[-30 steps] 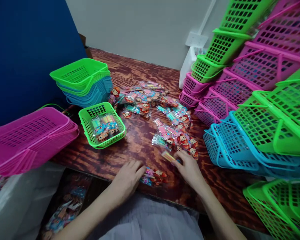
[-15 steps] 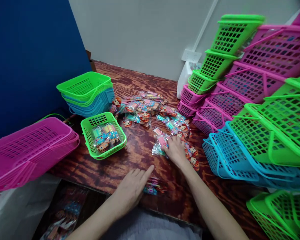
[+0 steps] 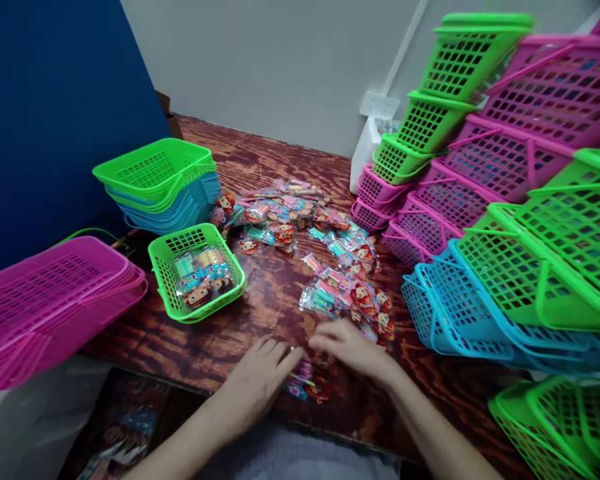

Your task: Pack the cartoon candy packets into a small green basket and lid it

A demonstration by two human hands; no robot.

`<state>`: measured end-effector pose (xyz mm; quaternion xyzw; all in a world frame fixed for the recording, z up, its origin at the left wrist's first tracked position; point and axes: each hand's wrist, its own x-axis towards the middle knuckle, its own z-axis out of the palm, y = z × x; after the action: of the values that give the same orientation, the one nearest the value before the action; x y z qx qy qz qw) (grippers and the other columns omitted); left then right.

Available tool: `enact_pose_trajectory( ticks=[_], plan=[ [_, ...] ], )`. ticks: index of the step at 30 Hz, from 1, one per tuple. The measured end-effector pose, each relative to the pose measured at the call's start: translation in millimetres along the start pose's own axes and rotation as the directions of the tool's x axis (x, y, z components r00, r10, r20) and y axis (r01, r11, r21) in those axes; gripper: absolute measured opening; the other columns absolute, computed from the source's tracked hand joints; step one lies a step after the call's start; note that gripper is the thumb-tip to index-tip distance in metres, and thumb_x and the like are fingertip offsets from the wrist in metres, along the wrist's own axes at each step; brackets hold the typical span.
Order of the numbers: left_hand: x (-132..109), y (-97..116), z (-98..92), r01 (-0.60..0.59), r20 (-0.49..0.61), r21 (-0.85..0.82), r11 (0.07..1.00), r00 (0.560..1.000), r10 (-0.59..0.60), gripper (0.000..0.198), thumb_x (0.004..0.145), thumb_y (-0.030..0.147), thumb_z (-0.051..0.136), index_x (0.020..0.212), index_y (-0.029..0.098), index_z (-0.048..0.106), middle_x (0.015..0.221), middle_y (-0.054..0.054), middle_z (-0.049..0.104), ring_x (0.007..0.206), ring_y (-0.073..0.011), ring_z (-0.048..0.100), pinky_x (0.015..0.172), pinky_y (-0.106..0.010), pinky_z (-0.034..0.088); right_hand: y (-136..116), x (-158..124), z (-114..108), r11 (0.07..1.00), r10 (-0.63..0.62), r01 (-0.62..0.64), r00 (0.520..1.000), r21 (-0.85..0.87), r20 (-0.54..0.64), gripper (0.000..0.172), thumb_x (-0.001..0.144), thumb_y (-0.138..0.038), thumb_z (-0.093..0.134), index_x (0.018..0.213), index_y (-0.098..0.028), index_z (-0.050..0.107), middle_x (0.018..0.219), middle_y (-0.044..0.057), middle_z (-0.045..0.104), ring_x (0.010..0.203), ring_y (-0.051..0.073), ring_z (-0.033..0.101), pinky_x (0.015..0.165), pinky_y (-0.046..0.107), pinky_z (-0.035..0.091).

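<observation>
Soft, rather dim light falls from a source out of view. The grey wall [image 3: 260, 73] looks evenly lit, while the blue panel [image 3: 55, 87] darkens toward its foot. A faint sheen lies on the wooden desk [image 3: 275, 290], with small glints on the clear-wrapped packets [image 3: 325, 298]. The fingers [image 3: 325, 337] of the right hand [image 3: 353, 348] are slightly blurred. Wide-angle distortion stretches the green mesh basket [image 3: 565, 280] at the right edge.

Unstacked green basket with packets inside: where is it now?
Head view, left of centre: the green basket stands between the left-hand pink stack and the loose packets.
</observation>
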<state>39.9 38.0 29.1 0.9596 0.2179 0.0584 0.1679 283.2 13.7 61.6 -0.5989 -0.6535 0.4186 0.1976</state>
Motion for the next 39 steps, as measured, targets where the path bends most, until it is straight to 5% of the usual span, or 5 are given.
enact_pose_trajectory(
  ticks=[6,16,27,35,39],
  plan=[
    [4,9,-1.4,0.131,0.049,0.001,0.991,0.990,-0.131,0.051,0.085,0.003,0.041,0.133,0.017,0.048,0.119,-0.009,0.055,0.109,-0.0273,0.046,0.097,-0.045,0.043,51,58,-70,0.760,0.200,-0.471,0.826,-0.448,-0.527,0.025,0.094,-0.035,0.061,0.108,-0.015,0.062,0.122,0.016,0.058,0.121,0.034,0.045,0.093,0.042,0.038],
    [2,9,3.9,0.156,0.035,-0.062,0.986,0.987,-0.154,0.036,0.086,0.006,0.042,0.119,0.019,0.050,0.115,-0.007,0.054,0.104,-0.0255,0.045,0.095,-0.044,0.042,45,89,-90,0.820,0.101,-0.341,0.877,-0.460,-0.470,0.008,0.087,-0.025,0.059,0.087,-0.019,0.055,0.100,0.006,0.061,0.102,0.024,0.052,0.084,0.032,0.038],
    [0,9,5.1,0.180,0.040,-0.096,0.979,0.983,-0.177,0.044,0.082,0.006,0.047,0.124,0.021,0.050,0.117,-0.007,0.055,0.108,-0.0260,0.045,0.100,-0.045,0.040,18,173,-60,0.859,0.373,-0.455,0.870,-0.234,-0.323,0.044,0.052,-0.004,0.080,0.089,-0.015,0.059,0.091,0.010,0.066,0.090,0.030,0.062,0.079,0.039,0.047],
    [-2,8,7.6,0.166,0.028,-0.117,0.979,0.986,-0.164,0.048,0.083,0.005,0.045,0.128,0.020,0.049,0.120,-0.008,0.055,0.110,-0.0256,0.045,0.100,-0.044,0.039,-15,130,-126,0.988,0.033,0.001,0.976,0.155,-0.216,0.039,0.080,-0.046,0.045,0.108,-0.020,0.050,0.113,0.008,0.064,0.097,0.018,0.063,0.086,0.030,0.051],
    [0,8,6.2,0.180,0.046,-0.107,0.978,0.983,-0.176,0.045,0.083,0.005,0.045,0.126,0.019,0.050,0.120,-0.008,0.055,0.109,-0.0263,0.045,0.099,-0.044,0.040,-2,108,-143,0.997,0.077,-0.075,0.989,0.025,-0.127,0.036,0.071,-0.043,0.058,0.096,-0.017,0.056,0.098,0.007,0.067,0.086,0.021,0.063,0.079,0.032,0.052]
  ],
)
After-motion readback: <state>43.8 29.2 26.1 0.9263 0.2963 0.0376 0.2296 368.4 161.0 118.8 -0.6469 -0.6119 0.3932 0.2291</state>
